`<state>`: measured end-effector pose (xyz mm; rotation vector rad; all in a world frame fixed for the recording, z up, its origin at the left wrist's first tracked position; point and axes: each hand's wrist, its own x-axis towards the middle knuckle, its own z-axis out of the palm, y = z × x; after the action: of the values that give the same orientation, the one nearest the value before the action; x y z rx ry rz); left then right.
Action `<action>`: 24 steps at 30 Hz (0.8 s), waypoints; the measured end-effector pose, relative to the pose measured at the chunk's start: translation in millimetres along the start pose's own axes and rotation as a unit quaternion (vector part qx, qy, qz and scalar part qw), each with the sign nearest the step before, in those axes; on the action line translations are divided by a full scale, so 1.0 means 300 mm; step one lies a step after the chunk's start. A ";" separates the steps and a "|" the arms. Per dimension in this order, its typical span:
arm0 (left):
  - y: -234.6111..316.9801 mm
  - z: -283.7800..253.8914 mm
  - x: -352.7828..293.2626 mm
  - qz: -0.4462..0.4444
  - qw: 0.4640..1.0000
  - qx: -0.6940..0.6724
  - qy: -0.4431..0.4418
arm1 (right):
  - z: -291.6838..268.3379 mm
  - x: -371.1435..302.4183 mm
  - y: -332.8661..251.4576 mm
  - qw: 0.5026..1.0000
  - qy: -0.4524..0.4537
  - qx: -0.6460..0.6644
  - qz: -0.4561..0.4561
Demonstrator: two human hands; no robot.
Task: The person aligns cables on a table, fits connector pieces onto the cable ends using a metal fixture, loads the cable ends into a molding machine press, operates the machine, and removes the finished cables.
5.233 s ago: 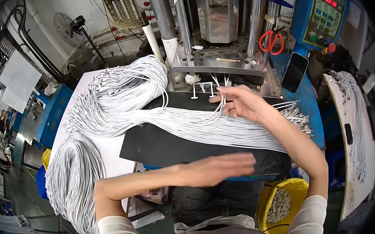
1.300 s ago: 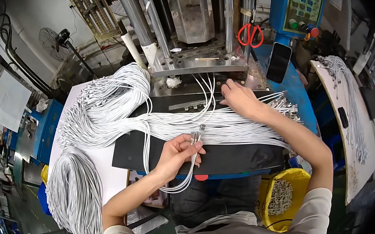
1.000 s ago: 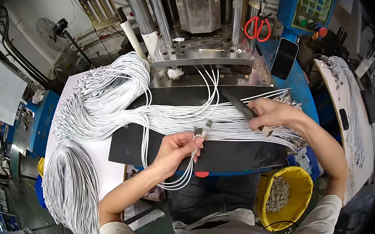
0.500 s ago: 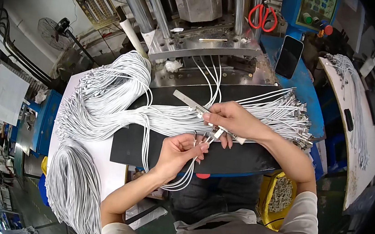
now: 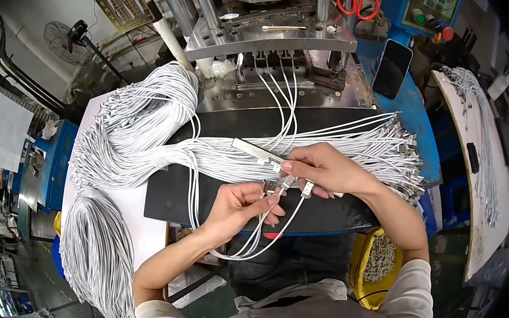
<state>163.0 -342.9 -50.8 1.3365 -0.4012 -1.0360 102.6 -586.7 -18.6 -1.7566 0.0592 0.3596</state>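
Note:
My left hand [image 5: 242, 212] pinches a few white cables [image 5: 250, 245] near their small metal connectors [image 5: 270, 188], which stick up from the fingertips. In my right hand [image 5: 328, 170] is a narrow metal bar fixture [image 5: 256, 152], its long end pointing left. One cable's metal-and-white connector [image 5: 308, 188] sits by the right fingers at the fixture, its cable curving down and left. Another connector [image 5: 288, 182] is between the two hands. Under them lies a thick bundle of white cables [image 5: 223, 159] on a black mat [image 5: 176, 197].
A press [image 5: 267, 39] stands at the back, with several cables running into its gap. Red-handled scissors [image 5: 358, 1] hang there, and a phone [image 5: 392, 69] rests to the right. A coiled cable bundle [image 5: 98, 254] is at left; a yellow-lined bin [image 5: 360, 263] stands at right.
The press's upper plate has risen, widening its gap. One connector now sits apart by my right fingers, its cable looping free of the left hand's bunch. The bar has turned slightly flatter.

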 end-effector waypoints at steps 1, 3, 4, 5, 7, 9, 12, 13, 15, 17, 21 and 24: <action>-0.001 -0.001 0.002 -0.001 1.000 0.000 0.000 | 0.007 0.000 0.003 1.000 0.009 -0.005 0.004; -0.001 0.001 0.005 0.001 1.000 0.003 0.002 | 0.006 -0.001 0.003 1.000 0.019 -0.012 0.006; -0.001 0.002 0.006 0.003 1.000 0.005 0.003 | -0.005 0.001 0.006 1.000 0.022 -0.007 -0.004; 0.000 0.003 0.007 0.003 1.000 0.005 0.003 | -0.015 0.003 0.009 1.000 0.024 -0.003 -0.013; 0.001 0.003 0.009 0.001 1.000 0.002 0.006 | -0.012 0.004 0.011 0.999 0.026 0.002 -0.022; -0.001 0.005 0.007 -0.002 1.000 0.001 0.008 | 0.021 0.007 0.008 1.000 0.025 0.000 -0.006; -0.012 0.023 0.000 0.036 0.999 0.006 0.033 | 0.020 0.003 0.011 1.000 0.014 0.007 -0.010; -0.009 0.018 -0.001 0.036 0.999 0.006 0.034 | 0.015 -0.002 0.010 1.000 0.003 0.016 -0.021; 0.001 -0.002 -0.002 0.017 1.000 0.001 0.011 | 0.014 -0.007 0.003 0.999 -0.009 0.024 -0.032; -0.001 -0.008 -0.002 0.008 1.000 -0.002 0.000 | 0.023 -0.028 -0.026 0.999 -0.022 -0.045 -0.012; -0.023 -0.001 0.004 0.030 0.998 0.044 0.032 | 0.068 -0.022 -0.019 0.991 -0.018 -0.132 -0.023; -0.026 -0.003 0.000 0.039 0.998 0.042 0.033 | 0.064 -0.019 -0.017 0.995 -0.010 -0.096 -0.011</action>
<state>160.6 -341.6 -58.3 1.4155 -0.4470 -0.9163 94.5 -567.8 -15.4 -1.9412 -0.0085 0.3767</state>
